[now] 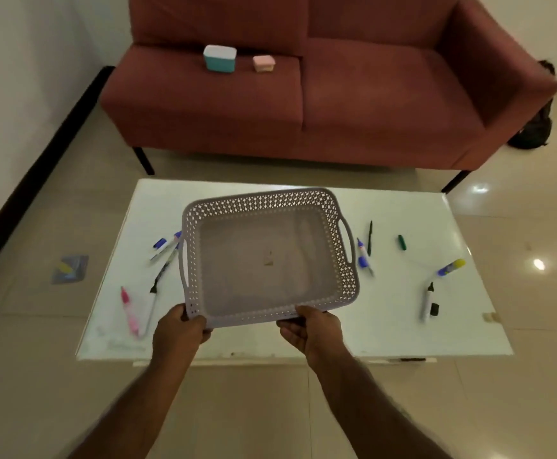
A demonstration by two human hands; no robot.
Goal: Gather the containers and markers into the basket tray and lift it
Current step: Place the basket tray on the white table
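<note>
The left hand (180, 329) gripped the near left corner of the basket (267, 256), thumb curled over the rim. The right hand (310, 329) gripped the near rim further right, fingers curled under it. The basket was tilted, its far edge raised toward the camera, and nothing but a small scrap lay inside. It hung over the middle of the white table (403, 332). Markers lay scattered on both sides: a pink marker (128, 309) near the left edge, blue markers (166, 245) just beside the basket's left handle, a green marker (402, 242) and a yellow-capped marker (451, 267) well to the right. The table's near strip was bare. On the sofa (370, 94) beyond stood a teal container (220, 59) and, just beside it, a pink container (264, 63).
</note>
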